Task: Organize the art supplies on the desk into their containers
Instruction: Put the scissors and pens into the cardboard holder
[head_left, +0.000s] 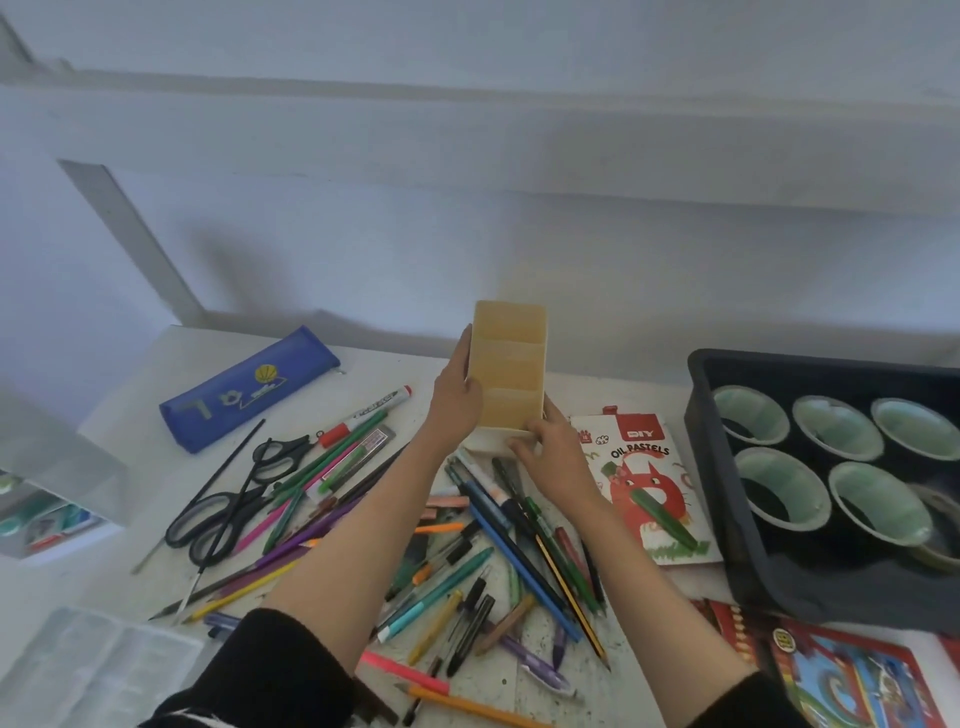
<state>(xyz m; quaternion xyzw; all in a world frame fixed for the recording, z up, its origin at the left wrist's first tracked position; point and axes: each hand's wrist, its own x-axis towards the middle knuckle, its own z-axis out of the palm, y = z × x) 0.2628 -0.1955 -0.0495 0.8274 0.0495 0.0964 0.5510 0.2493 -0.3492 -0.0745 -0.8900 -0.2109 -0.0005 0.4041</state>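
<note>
Both arms reach forward over scattered pens (488, 561). Left hand (457, 400) clasps the yellow organizer's (509, 369) side; right hand (545, 447) pinches its near corner.

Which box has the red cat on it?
The oil pastels box, beside the black tray; the red box at the near right corner has a blue, swirly picture.

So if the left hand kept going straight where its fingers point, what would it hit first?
Left hand runs alongside the yellow organizer; beyond looks free, probably to the wall.
</note>
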